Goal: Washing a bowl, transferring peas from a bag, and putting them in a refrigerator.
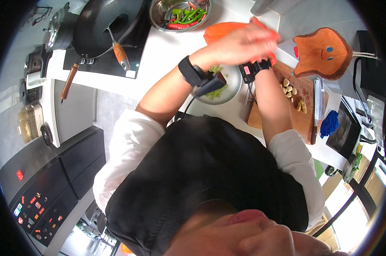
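Note:
My left hand (241,44) is blurred and reaches across to the right, over my right hand, which is largely hidden behind it. Something thin and red (264,27), perhaps a rubber glove, shows around the two hands; how it is held cannot be made out. Behind my left wrist lies an orange sheet-like item (223,30). Below the hands a pale round dish (234,88) holds chopped green pieces (216,92). Under my right forearm is a wooden cutting board (263,112) with garlic cloves (289,91) and ginger pieces (302,106). Both wrists wear black straps with small devices.
A steel bowl (154,19) of red and green chillies stands at the back. A wok (84,28) with a wooden-handled spatula (119,54) sits on the black hob (130,68). A cleaver (318,99) edges the board, near a crumpled blue cloth (329,124). A toast-shaped hanging (324,52) is at right.

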{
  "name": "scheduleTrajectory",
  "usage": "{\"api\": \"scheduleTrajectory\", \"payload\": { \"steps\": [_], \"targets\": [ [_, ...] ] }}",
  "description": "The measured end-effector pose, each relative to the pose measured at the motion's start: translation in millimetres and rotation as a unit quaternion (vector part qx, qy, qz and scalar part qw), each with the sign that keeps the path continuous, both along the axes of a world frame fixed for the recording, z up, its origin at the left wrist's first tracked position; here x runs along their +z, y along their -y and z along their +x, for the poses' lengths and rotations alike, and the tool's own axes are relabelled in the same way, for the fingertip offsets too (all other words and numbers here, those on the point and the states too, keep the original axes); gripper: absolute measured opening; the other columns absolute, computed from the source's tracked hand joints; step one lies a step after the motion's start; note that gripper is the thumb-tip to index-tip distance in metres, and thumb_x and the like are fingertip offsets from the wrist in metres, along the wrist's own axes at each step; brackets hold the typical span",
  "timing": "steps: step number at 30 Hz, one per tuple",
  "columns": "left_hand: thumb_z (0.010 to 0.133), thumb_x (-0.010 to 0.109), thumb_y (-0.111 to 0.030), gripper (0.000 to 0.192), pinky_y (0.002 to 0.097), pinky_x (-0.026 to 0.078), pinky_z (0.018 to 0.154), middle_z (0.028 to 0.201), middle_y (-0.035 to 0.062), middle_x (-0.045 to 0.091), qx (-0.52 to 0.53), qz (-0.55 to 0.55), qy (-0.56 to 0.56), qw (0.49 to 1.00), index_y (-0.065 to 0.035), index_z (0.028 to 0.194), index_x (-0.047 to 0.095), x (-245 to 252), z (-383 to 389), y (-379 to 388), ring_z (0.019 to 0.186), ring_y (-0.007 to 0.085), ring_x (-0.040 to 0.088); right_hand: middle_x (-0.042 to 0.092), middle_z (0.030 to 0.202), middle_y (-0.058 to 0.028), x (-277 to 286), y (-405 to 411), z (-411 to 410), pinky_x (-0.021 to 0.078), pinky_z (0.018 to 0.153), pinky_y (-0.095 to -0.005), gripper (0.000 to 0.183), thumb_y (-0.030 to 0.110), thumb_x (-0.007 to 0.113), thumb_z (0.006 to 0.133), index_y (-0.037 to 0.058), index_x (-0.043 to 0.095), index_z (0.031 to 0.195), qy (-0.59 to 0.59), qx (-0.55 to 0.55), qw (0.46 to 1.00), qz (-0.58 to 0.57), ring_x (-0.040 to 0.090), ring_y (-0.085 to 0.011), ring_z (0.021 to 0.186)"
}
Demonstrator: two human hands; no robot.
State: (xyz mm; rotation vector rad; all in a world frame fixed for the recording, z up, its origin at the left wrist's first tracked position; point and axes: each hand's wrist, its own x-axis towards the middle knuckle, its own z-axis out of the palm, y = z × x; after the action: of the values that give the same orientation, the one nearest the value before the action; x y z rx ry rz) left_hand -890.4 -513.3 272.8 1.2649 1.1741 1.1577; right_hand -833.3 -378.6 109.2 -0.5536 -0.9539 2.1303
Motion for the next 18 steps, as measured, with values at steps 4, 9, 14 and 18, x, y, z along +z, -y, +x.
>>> {"api": "scheduleTrajectory", "payload": {
  "steps": [4, 9, 14, 18],
  "targets": [
    [0.104, 0.048, -0.032, 0.045, 0.0291, 0.051, 0.078, 0.106, 0.006, 0.062, -0.096, 0.105, -0.014, 0.99, 0.0005, 0.134, 0.052, 4, 10, -7, 0.083, 0.0132, 0.062, 0.063, 0.114, -0.0077, -32, -11, 4, 0.0511, 0.078, -0.0338, 0.035, 0.015, 0.057, 0.093, 0.0077, 0.054, 0.127, 0.049, 0.05, 0.993, 0.097, 0.061, -0.0222, 0.093],
    [0.098, 0.038, -0.063, 0.074, 0.034, 0.052, 0.08, 0.102, 0.0057, 0.06, 0.14, 0.026, 0.082, 0.986, -0.0009, 0.136, 0.051, -20, -37, 32, 0.08, 0.0168, 0.062, 0.063, 0.118, -0.0086, -62, -31, -13, 0.05, 0.086, -0.0348, 0.036, 0.011, 0.057, 0.091, 0.0066, 0.055, 0.127, 0.131, 0.123, 0.956, 0.231, 0.06, -0.0232, 0.101],
    [0.098, 0.029, -0.065, 0.077, 0.0343, 0.051, 0.082, 0.109, 0.0055, 0.059, 0.209, 0.008, 0.085, 0.974, -0.0023, 0.139, 0.048, -26, -54, 58, 0.081, 0.0169, 0.059, 0.062, 0.122, -0.0096, -69, -35, -4, 0.0488, 0.093, -0.0358, 0.037, 0.007, 0.056, 0.089, 0.0054, 0.056, 0.126, 0.199, 0.113, 0.863, 0.451, 0.06, -0.0242, 0.109],
    [0.103, 0.031, -0.054, 0.065, 0.0319, 0.05, 0.082, 0.108, 0.0051, 0.061, 0.235, -0.017, 0.094, 0.967, -0.0034, 0.141, 0.047, -35, -62, 84, 0.083, 0.0155, 0.059, 0.061, 0.126, -0.0097, -40, 3, -5, 0.0467, 0.101, -0.037, 0.036, -0.003, 0.05, 0.088, 0.0001, 0.057, 0.123, 0.135, 0.145, 0.912, 0.36, 0.059, -0.0227, 0.113]
  ]
}}
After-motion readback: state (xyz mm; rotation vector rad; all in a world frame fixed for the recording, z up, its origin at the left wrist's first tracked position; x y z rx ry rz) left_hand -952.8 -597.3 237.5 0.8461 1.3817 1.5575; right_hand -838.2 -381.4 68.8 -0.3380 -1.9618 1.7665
